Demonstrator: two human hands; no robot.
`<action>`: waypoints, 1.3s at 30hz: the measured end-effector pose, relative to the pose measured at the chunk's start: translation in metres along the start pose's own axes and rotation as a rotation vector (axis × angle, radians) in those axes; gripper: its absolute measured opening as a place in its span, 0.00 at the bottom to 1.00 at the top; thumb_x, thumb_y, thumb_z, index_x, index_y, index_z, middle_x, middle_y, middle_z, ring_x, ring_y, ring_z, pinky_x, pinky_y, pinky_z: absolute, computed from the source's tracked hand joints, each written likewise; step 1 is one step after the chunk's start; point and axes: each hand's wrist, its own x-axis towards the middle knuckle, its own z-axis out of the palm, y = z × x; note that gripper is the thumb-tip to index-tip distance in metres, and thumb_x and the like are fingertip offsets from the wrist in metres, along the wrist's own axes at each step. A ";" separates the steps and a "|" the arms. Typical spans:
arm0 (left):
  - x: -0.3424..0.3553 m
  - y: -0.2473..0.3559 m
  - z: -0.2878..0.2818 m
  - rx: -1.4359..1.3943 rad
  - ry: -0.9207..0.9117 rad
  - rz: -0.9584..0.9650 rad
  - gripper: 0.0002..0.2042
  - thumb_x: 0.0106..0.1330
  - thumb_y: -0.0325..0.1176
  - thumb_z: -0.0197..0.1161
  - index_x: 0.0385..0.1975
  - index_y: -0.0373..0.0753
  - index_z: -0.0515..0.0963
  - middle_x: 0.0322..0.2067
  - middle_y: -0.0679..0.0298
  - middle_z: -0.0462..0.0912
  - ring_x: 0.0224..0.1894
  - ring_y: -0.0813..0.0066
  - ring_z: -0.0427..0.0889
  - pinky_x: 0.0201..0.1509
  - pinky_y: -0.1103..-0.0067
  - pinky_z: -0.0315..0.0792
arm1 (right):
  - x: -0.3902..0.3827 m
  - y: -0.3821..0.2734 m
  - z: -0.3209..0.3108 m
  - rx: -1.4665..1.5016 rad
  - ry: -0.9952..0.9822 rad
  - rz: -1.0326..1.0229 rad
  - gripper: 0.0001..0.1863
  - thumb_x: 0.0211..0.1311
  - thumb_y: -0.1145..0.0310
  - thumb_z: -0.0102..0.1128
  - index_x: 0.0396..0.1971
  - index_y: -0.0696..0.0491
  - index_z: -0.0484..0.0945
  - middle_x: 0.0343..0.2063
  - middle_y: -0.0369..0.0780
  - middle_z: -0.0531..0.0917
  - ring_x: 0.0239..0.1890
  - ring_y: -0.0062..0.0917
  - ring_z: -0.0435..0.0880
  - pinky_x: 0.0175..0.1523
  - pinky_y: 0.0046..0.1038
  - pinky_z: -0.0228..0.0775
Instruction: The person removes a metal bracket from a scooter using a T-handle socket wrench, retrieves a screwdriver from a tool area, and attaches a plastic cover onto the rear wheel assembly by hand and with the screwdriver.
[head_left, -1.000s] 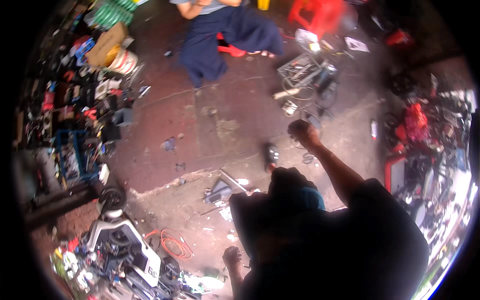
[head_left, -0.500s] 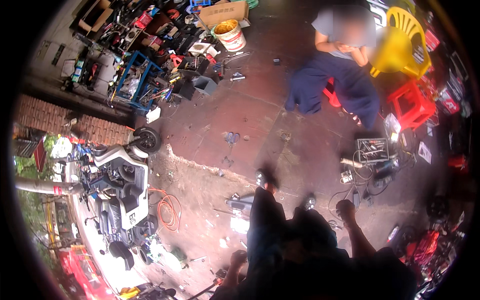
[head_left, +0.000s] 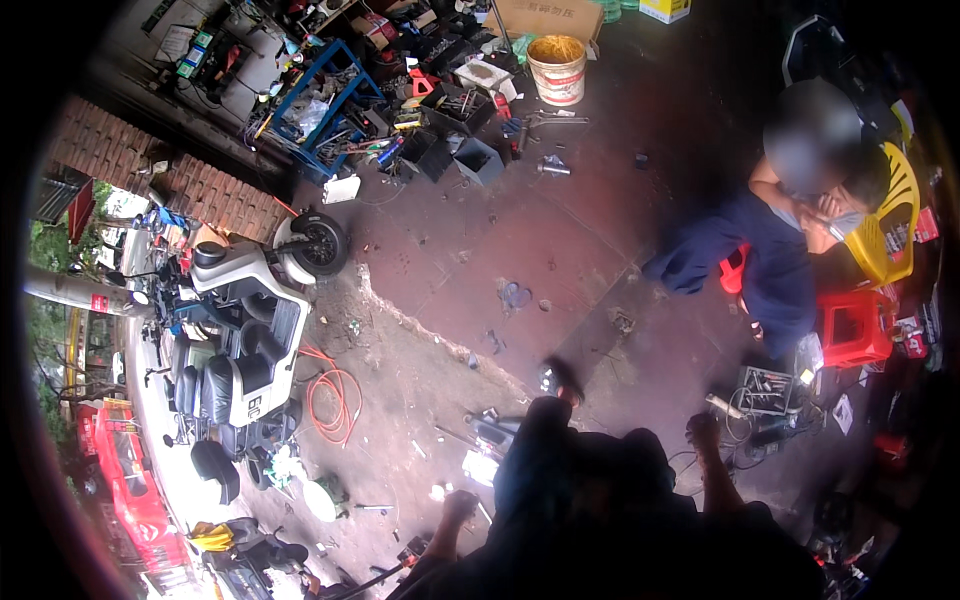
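Observation:
My left hand (head_left: pixel 460 504) hangs low over the floor, its fingers too dim and small to make out. Beside that forearm is a small black-and-orange object (head_left: pixel 412 551) whose kind I cannot tell. Between that hand and my legs, a dark and bright-white object (head_left: pixel 483 462) lies on the floor. Off to the right, my right hand (head_left: pixel 703 432) is curled into a loose fist, with nothing showing in it. Closest to it are thin cables and a grey tray of metal tools (head_left: pixel 766 391) on the floor.
A person sits at the right by a yellow chair (head_left: pixel 890 225) and a red stool (head_left: pixel 853 328). A white scooter (head_left: pixel 262 345) and a coiled orange hose (head_left: pixel 333 405) are at the left. Ahead stand a bucket (head_left: pixel 557 78), a grey bin (head_left: pixel 478 161) and a blue rack (head_left: pixel 322 118).
My view has turned, so the seated person and tool tray sit farther right and lower. Both hands remain low at my sides, and the seated person leans further forward.

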 end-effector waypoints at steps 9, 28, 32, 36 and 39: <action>0.139 0.172 -0.113 -0.266 0.328 0.369 0.09 0.55 0.33 0.59 0.34 0.37 0.79 0.32 0.58 0.81 0.31 0.65 0.80 0.32 0.75 0.72 | 0.005 -0.023 0.018 -0.158 0.131 0.053 0.02 0.46 0.76 0.55 0.21 0.53 0.72 0.12 0.33 0.70 0.11 0.18 0.70 0.13 0.19 0.59; 0.060 0.284 -0.054 -0.327 -0.038 -0.032 0.14 0.54 0.39 0.62 0.39 0.43 0.79 0.30 0.54 0.83 0.33 0.60 0.83 0.38 0.70 0.75 | 0.100 -0.415 0.240 -1.390 -0.923 -0.019 0.12 0.56 0.70 0.47 0.36 0.57 0.78 0.38 0.45 0.81 0.45 0.38 0.77 0.51 0.35 0.67; 0.059 0.334 -0.039 -0.405 -0.069 -0.173 0.14 0.54 0.39 0.63 0.39 0.43 0.79 0.29 0.54 0.83 0.33 0.60 0.83 0.38 0.71 0.75 | 0.111 -0.470 0.273 -1.431 -0.929 0.063 0.12 0.56 0.70 0.47 0.36 0.57 0.78 0.37 0.45 0.81 0.45 0.38 0.77 0.51 0.35 0.67; 0.077 0.377 -0.055 -0.482 -0.003 -0.212 0.14 0.54 0.39 0.63 0.39 0.42 0.79 0.29 0.54 0.83 0.33 0.61 0.83 0.38 0.71 0.75 | 0.119 -0.504 0.306 -1.439 -0.915 0.083 0.13 0.56 0.70 0.47 0.36 0.57 0.78 0.37 0.45 0.81 0.45 0.38 0.77 0.51 0.35 0.67; 0.097 0.391 -0.079 -0.516 0.032 -0.213 0.14 0.54 0.39 0.63 0.39 0.42 0.79 0.29 0.54 0.83 0.33 0.61 0.83 0.37 0.71 0.75 | 0.122 -0.520 0.338 -1.442 -0.900 0.086 0.13 0.56 0.70 0.47 0.36 0.57 0.78 0.37 0.45 0.81 0.45 0.38 0.77 0.51 0.34 0.67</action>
